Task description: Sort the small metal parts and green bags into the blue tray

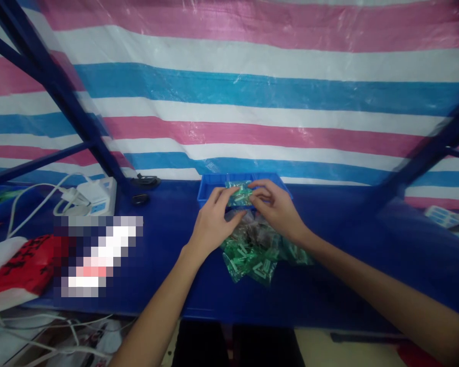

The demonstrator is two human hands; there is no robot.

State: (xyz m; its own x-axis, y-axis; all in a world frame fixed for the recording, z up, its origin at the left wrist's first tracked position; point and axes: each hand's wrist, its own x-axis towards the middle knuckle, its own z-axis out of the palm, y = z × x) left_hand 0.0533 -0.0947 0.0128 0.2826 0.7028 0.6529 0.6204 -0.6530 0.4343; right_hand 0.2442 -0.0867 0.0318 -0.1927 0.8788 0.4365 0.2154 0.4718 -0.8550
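Observation:
Between my two hands is a small clear plastic bag [238, 196] with green pieces in it, held up in front of a blue divided tray [210, 188]. My left hand [214, 216] grips the bag's left side, thumb low and fingers on top. On the other side, my right hand [273, 204] pinches the bag's right edge with its fingertips. Below both hands lies a pile of clear bags [250, 255] filled with green and pale pieces. Part of the pile is hidden under my hands.
A blue table [160, 265] runs across, with a striped plastic sheet [252, 92] behind. On the left are a white power strip [103, 196] with cables, a dark mouse-like object [139, 199] and a red-and-white bag [26, 265]. Blue metal posts [72, 107] slant at both sides.

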